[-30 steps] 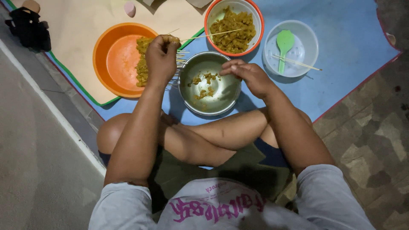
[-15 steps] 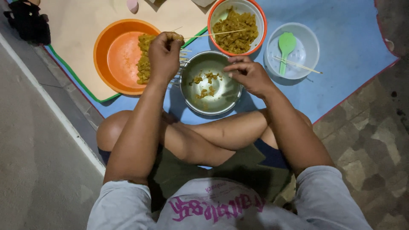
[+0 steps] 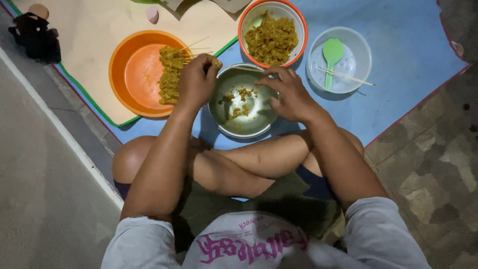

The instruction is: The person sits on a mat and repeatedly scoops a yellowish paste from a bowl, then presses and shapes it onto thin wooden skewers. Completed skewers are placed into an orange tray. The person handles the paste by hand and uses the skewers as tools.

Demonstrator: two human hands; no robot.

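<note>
**Threading meat onto a skewer**

Gripping a skewer (image 3: 219,63) in my clenched left hand (image 3: 196,82) over the metal bowl (image 3: 242,101), my right hand (image 3: 289,94) pinches inside it, contents hidden. Next, I judge, comes pushing a piece on squarely.

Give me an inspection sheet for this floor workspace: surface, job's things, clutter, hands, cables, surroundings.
Surface: blue mat on the floor, overlapped by a beige mat with green edge.
Job's things: round metal bowl with a few yellow-brown meat pieces; orange plastic basin holding filled skewers; orange-rimmed bowl of marinated meat chunks.
Clutter: clear plastic tub with green spoon and bare wooden sticks; small pink object.
Hands: left hand closed on skewers at the basin's rim; right hand over the metal bowl's rim.
Cables: nothing seen.
Surroundings: stone-tiled floor, grey concrete strip, dark object.
</note>
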